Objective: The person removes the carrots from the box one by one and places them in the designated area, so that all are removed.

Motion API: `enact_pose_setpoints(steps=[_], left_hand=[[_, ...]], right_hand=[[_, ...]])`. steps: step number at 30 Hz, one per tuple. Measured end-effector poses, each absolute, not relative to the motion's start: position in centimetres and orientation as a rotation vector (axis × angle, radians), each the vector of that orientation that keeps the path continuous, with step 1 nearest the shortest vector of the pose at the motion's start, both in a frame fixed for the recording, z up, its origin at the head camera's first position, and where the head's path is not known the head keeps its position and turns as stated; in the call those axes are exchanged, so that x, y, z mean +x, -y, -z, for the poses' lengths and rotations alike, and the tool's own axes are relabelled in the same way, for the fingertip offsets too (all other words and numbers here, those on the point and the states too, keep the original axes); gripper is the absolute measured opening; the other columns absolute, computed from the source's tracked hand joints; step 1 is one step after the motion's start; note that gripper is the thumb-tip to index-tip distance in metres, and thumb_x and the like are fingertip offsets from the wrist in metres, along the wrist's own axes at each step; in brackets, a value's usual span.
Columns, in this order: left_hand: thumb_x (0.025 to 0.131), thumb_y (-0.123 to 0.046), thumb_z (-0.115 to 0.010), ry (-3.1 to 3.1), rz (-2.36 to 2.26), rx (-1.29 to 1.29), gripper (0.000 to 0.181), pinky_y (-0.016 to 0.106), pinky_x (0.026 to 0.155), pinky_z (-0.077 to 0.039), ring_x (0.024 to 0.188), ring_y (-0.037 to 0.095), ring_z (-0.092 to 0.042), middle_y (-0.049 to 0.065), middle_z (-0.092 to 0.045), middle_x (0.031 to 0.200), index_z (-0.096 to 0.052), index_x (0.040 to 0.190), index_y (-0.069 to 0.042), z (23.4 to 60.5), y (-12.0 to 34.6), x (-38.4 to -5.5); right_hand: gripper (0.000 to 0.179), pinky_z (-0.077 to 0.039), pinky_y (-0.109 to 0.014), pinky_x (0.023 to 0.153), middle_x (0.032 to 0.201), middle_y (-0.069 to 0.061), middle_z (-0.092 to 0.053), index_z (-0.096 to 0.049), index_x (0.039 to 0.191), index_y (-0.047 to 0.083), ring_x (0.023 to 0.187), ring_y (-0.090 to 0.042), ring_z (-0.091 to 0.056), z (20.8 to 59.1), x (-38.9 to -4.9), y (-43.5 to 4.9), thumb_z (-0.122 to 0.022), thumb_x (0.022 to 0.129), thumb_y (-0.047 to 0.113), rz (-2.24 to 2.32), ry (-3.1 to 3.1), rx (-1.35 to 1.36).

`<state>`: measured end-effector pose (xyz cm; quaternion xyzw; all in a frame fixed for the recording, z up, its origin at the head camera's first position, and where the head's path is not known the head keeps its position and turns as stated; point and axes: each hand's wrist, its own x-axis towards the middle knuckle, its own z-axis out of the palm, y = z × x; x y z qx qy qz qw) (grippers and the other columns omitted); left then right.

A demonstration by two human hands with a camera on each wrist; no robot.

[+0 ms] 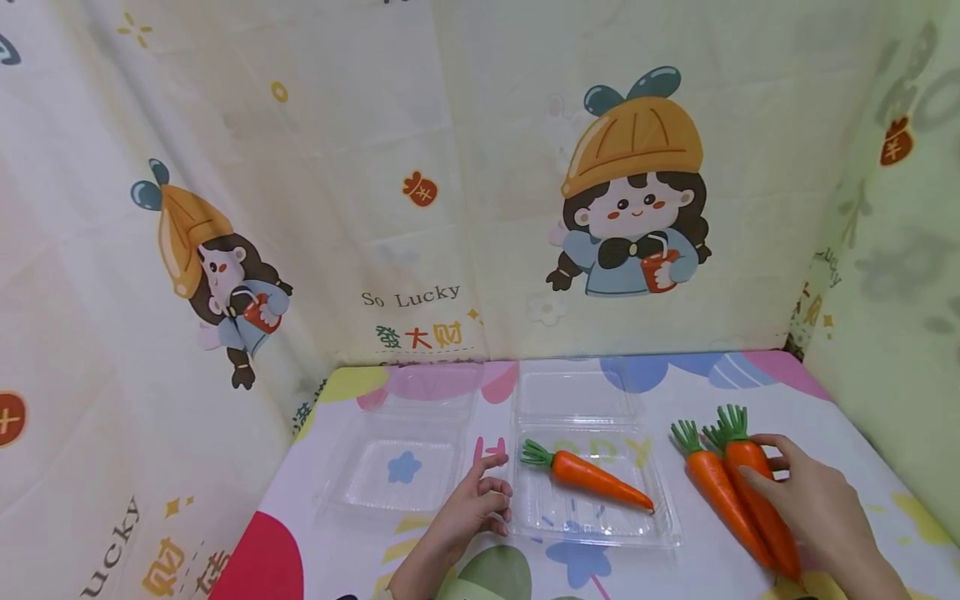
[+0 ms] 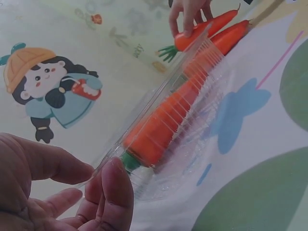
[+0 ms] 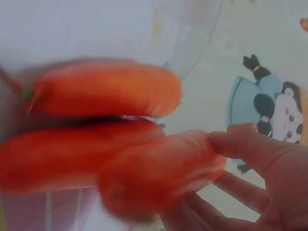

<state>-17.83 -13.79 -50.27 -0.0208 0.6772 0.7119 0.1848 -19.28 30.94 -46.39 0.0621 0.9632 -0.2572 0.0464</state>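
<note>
My right hand (image 1: pixel 813 492) grips an orange carrot (image 1: pixel 750 458) with a green top, thumb on one side and fingers on the other. In the right wrist view that carrot (image 3: pixel 163 171) overlaps another carrot (image 3: pixel 62 156), with one more carrot (image 3: pixel 108 89) alongside. At the left rim of a clear plastic box (image 1: pixel 600 533), my left hand (image 1: pixel 472 508) pinches the edge, as the left wrist view of the fingers (image 2: pixel 115 187) shows. Inside that box lies a single carrot (image 1: pixel 596 477), its green top towards the left hand.
A second clear plastic box (image 1: pixel 345 492), lid folded back, stands to the left. The right box's lid (image 1: pixel 573 392) lies open behind it. A patterned cloth (image 1: pixel 480 208) hangs behind the table and along both sides.
</note>
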Motion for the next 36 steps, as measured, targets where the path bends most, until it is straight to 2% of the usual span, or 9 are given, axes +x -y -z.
enact_pose_setpoints(steps=[3, 15, 24, 30, 36], left_hand=[[0.09, -0.001, -0.061, -1.9, -2.017, -0.043, 0.067, 0.022, 0.058, -0.056, 0.071, 0.015, -0.06, 0.005, -0.056, 0.098, -0.038, 0.153, -0.008, 50.4, 13.8, -17.8], [0.09, -0.001, -0.061, -1.899, -2.021, -0.046, 0.067, 0.022, 0.057, -0.055, 0.071, 0.014, -0.059, 0.005, -0.056, 0.096, -0.038, 0.153, -0.007, 50.4, 13.7, -17.9], [0.091, -0.002, -0.061, -1.905, -2.013, -0.052, 0.067, 0.022, 0.058, -0.055, 0.07, 0.014, -0.059, 0.007, -0.057, 0.096, -0.037, 0.153, -0.006, 50.3, 13.7, -17.8], [0.091, -0.002, -0.061, -1.899, -2.017, -0.064, 0.066, 0.022, 0.057, -0.055, 0.071, 0.014, -0.059, 0.005, -0.057, 0.096, -0.038, 0.153, -0.007, 50.4, 13.7, -17.8], [0.091, -0.002, -0.061, -1.888, -2.027, -0.061, 0.066, 0.021, 0.057, -0.055, 0.07, 0.014, -0.059, 0.007, -0.057, 0.096, -0.038, 0.153, -0.007, 50.5, 13.7, -17.7]], right_hand=[[0.076, -0.052, -0.037, 0.058, 0.12, -0.035, -0.064, -0.046, 0.142, -0.001, 0.085, -0.035, -0.066, 46.6, -19.5, -32.0, -0.073, 0.091, 0.048, 0.765, -2.939, 0.218], [0.077, -0.057, -0.048, 0.068, 0.123, -0.043, -0.053, -0.036, 0.145, -0.006, 0.094, -0.048, -0.059, 47.5, -20.2, -34.2, -0.073, 0.093, 0.038, 0.794, -2.868, 0.513], [0.077, -0.05, -0.056, 0.073, 0.121, -0.043, -0.057, -0.04, 0.14, -0.009, 0.094, -0.05, -0.061, 49.2, -20.1, -36.5, -0.071, 0.093, 0.044, 0.763, -2.863, 0.395], [0.08, -0.051, -0.058, 0.075, 0.118, -0.041, -0.061, -0.042, 0.139, -0.009, 0.096, -0.052, -0.062, 49.8, -20.1, -36.3, -0.069, 0.093, 0.051, 0.785, -2.827, 0.321], [0.073, -0.055, -0.057, 0.074, 0.118, -0.039, -0.062, -0.046, 0.136, -0.008, 0.097, -0.052, -0.063, 49.6, -20.0, -35.6, -0.064, 0.097, 0.051, 0.806, -2.862, 0.293]])
